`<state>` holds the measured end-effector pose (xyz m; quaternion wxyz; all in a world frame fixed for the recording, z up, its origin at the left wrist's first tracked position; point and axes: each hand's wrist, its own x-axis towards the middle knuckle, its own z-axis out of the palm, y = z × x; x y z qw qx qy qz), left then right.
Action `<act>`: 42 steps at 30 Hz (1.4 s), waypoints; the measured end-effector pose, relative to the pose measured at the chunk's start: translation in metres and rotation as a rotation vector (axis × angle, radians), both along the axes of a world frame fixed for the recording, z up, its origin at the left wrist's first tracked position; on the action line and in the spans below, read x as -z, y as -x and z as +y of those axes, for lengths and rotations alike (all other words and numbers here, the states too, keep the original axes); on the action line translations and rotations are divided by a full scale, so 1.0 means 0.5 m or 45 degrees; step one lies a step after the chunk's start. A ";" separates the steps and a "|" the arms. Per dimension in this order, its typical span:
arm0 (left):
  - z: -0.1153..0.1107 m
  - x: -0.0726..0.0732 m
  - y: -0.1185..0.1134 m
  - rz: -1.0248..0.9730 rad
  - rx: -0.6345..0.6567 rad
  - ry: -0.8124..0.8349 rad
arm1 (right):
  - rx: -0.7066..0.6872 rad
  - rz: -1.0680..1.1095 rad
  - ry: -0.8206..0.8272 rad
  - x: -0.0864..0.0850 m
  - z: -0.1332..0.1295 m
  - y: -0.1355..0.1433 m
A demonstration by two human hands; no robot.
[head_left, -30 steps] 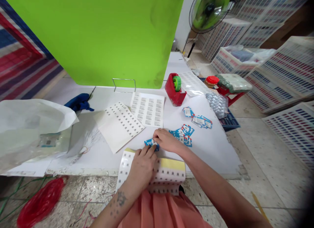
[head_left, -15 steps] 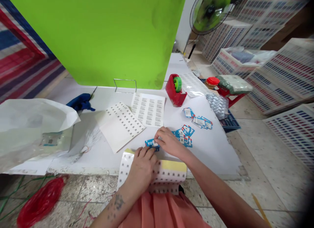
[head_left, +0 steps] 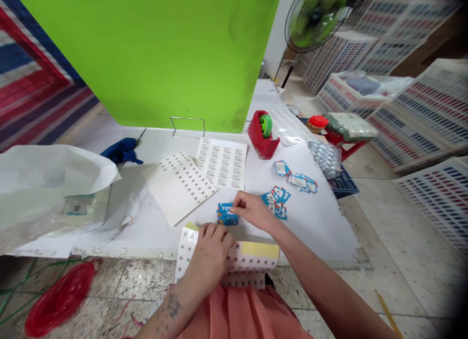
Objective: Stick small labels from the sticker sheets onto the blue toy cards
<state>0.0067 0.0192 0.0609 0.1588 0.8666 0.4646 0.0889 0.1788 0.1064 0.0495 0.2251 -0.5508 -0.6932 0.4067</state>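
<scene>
A small stack of blue cards (head_left: pixel 226 218) lies on the white table just beyond the sticker sheet, the top one lettered "TOY". My right hand (head_left: pixel 250 210) is closed in a pinch at the right edge of the top card; its fingertips partly cover the lettering. My left hand (head_left: pixel 214 244) lies with curled fingers over a sheet of small square stickers (head_left: pixel 258 261), which bends down over the table's front edge and has a bare yellow strip. To the right of the stack, blue cards with white stickers (head_left: pixel 280 202) are spread in a loose pile, partly behind my right hand.
Sticker sheets (head_left: pixel 223 163) lie beyond my hands. A red tape dispenser (head_left: pixel 263 137) stands behind more labelled cards (head_left: pixel 302 182). A plastic bag (head_left: pixel 54 193) and blue cloth (head_left: pixel 122 151) are left. A green panel (head_left: pixel 153 56) rises at the back; crates (head_left: pixel 420 110) stand right.
My right hand has shifted slightly, now pinching at the card's edge, and more of the blue card's face shows. My left hand has drawn back slightly from the cards onto the sticker sheet.
</scene>
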 end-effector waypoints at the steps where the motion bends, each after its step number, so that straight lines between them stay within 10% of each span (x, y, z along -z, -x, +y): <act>1: 0.000 0.000 0.000 0.001 -0.005 0.002 | -0.006 0.030 0.014 0.004 0.001 0.000; 25: 0.015 0.052 0.009 -0.022 -0.008 -0.106 | -0.126 -0.041 -0.254 0.006 0.012 0.005; 42: 0.019 0.038 0.004 0.020 0.010 -0.137 | 0.004 0.275 0.116 0.020 0.011 -0.017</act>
